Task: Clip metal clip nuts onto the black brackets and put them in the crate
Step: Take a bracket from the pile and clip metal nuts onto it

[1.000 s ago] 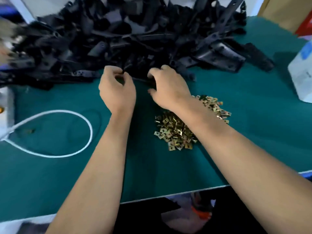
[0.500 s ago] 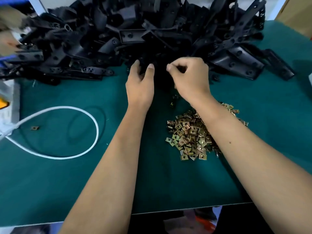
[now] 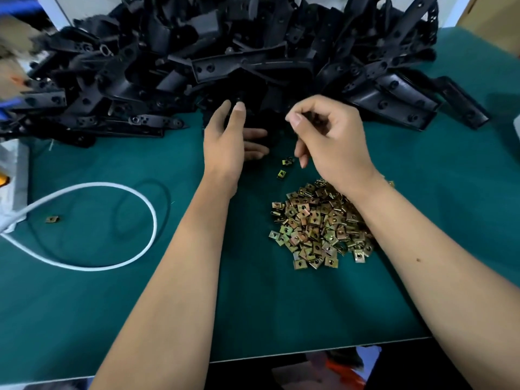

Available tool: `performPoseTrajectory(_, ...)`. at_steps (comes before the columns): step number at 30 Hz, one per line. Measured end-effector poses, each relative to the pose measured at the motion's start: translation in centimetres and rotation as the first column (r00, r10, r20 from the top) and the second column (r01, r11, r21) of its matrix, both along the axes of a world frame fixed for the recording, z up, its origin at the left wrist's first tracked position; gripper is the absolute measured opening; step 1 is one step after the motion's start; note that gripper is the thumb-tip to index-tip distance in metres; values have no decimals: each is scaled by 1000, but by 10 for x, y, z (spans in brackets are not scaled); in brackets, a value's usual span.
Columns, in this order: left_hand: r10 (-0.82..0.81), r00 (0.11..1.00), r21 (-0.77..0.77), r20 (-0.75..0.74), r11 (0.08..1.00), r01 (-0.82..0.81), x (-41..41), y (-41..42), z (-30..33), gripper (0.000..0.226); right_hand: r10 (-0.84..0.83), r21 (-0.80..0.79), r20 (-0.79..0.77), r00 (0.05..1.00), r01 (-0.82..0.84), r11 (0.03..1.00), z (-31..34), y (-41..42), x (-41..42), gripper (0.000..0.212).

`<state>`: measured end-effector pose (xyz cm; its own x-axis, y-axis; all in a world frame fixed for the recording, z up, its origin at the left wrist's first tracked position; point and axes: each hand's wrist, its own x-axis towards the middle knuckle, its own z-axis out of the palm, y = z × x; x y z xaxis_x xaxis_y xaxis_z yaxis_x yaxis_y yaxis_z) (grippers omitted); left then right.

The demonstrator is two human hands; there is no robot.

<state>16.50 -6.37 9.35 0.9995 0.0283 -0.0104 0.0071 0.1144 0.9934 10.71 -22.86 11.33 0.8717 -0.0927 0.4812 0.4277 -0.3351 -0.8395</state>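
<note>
Nearest, one heap of clip nuts [image 3: 318,223] lies under my right wrist, with two strays [image 3: 284,167] beyond it. My right hand [image 3: 334,144] is curled, pinching something I cannot make out; my left hand [image 3: 225,136] reaches with straight fingers for a bracket. Next, I judge, I must seat a nut on it. Farthest, the black brackets [image 3: 239,60] form one uncountable pile; no crate shows.

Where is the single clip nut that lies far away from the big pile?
In the head view, the lone clip nut lies on the green mat at the far left, just inside the white cable loop.
</note>
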Motion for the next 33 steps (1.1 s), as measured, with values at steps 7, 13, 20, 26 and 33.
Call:
performPoseTrajectory(7, -250, 968, -275, 12, 930, 244, -12, -11, 5, 74, 254, 89, -6, 967, -252, 964, 4, -4, -8, 11)
performPoseTrajectory(13, -142, 990, -411, -4, 903, 128, -13, 0, 9, 27, 585, 170, -184, 790, -560, 811, 3, -5, -7, 34)
performPoseTrajectory(20, -127, 938, 191, 322, 979, 67, -15, 5, 7, 42, -100, -479, -159, 982, 11, 878, -17, -20, 7, 26)
performPoseTrajectory(26, -226, 840, 601, 494, 786, -142, -21, 8, 6, 46, -43, -693, -203, 978, -112, 712, -13, -15, 4, 21)
performPoseTrajectory(33, -25, 904, 440, 427, 879, -184, -24, 5, 4, 31, -91, -691, -221, 971, -90, 717, -10, -12, 3, 10)
